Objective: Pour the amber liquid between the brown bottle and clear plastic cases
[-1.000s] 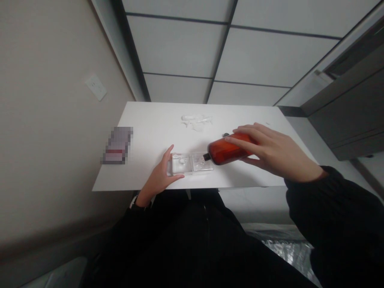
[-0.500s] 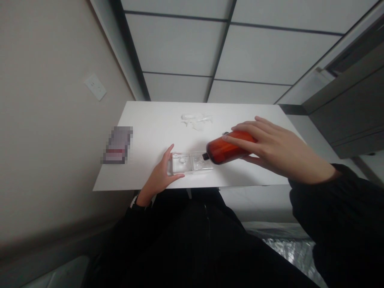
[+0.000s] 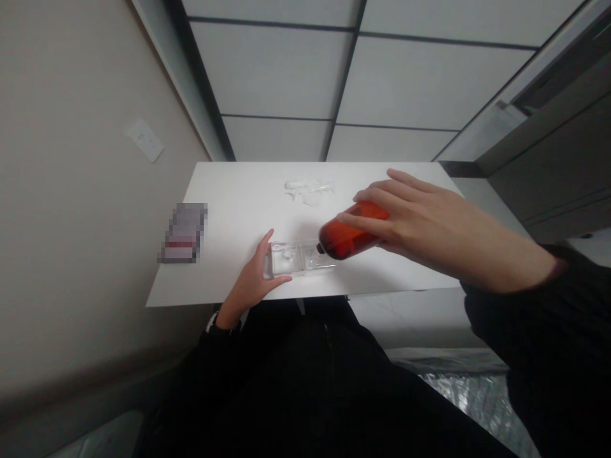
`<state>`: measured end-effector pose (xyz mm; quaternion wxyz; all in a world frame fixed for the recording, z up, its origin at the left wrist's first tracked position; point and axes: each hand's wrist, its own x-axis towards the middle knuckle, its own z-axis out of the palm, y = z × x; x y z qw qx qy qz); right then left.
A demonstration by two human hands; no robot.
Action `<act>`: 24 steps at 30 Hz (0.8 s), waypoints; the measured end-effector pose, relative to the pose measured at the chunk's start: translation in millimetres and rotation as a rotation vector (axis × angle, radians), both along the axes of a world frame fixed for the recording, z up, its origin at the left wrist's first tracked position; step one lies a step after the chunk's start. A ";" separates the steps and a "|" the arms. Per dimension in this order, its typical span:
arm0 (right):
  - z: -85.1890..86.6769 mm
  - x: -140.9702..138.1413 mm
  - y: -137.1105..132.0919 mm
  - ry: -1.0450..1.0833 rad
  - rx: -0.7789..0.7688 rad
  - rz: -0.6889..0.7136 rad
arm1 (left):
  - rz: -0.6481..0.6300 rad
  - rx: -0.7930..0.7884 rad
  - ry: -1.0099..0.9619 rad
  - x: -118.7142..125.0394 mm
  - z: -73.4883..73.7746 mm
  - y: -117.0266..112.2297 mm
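Observation:
My right hand point(image 3: 420, 219) grips an amber bottle point(image 3: 351, 232), tipped on its side with its neck down over the right half of a clear plastic two-well case point(image 3: 301, 257). The case lies near the front edge of the white table point(image 3: 229, 210). My left hand point(image 3: 255, 277) clasps the case's left end between thumb and fingers. Whether liquid is running from the bottle cannot be made out.
Small clear plastic pieces point(image 3: 309, 189) lie toward the far side of the table. A blurred card or packet point(image 3: 184, 233) lies at the table's left edge. A wall with a socket point(image 3: 145, 140) runs along the left; grey cabinets point(image 3: 548, 159) stand at the right.
The bottle has tipped more steeply and moved left, its neck now over the case's right well. My right hand rose with it. My left hand stayed on the case.

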<state>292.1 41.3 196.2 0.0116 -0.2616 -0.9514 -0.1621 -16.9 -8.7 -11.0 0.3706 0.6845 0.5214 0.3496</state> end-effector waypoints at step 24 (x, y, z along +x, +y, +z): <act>-1.8 -53.1 -2.9 0.012 -0.010 -0.008 | -0.011 0.043 0.007 2.7 3.5 0.0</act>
